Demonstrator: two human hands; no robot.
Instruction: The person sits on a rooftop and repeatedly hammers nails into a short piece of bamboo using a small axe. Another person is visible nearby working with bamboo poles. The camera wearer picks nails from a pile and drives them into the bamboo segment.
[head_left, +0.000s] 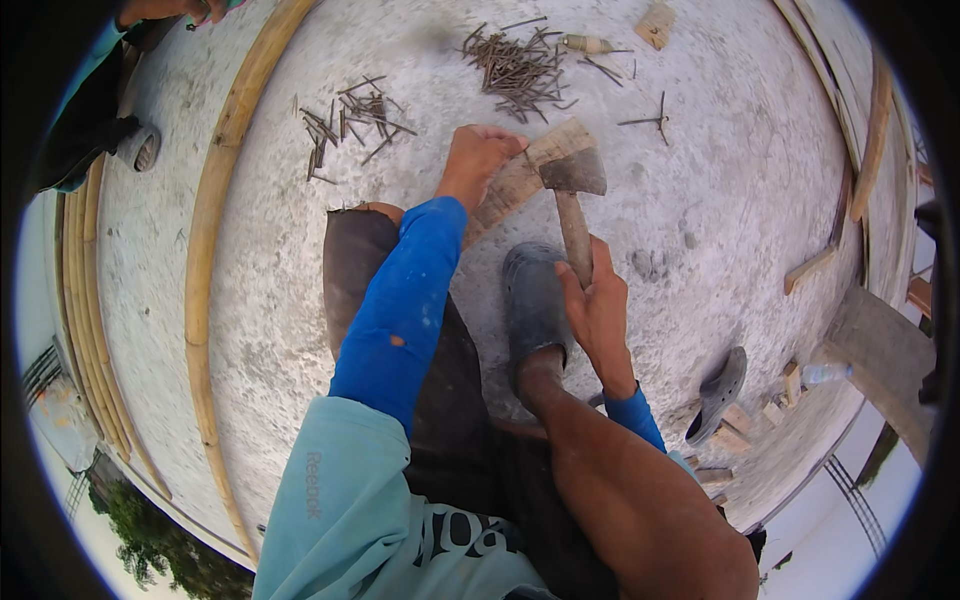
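Note:
My left hand (480, 161) is closed in a pinch over a worn wooden board (510, 191) that lies on the concrete floor. A thin dark nail (532, 159) shows at its fingertips, mostly hidden. My right hand (600, 307) grips the wooden handle of a hammer-like tool with a broad, flared metal head (573, 171). That head is over the right side of the board, just right of the nail; whether it touches the wood I cannot tell. Beyond the board lies a heap of rusty nails (517, 71). A smaller scatter of nails (352, 120) is to the left.
A long bamboo pole (199, 285) runs along the left, with more poles (86, 300) beyond. Another person's hand (172, 9) shows top left. A wood block (655, 25) and a wrapped, spindle-shaped object (587, 44) lie ahead. A loose clog (718, 397) and wood offcuts (733, 431) sit right.

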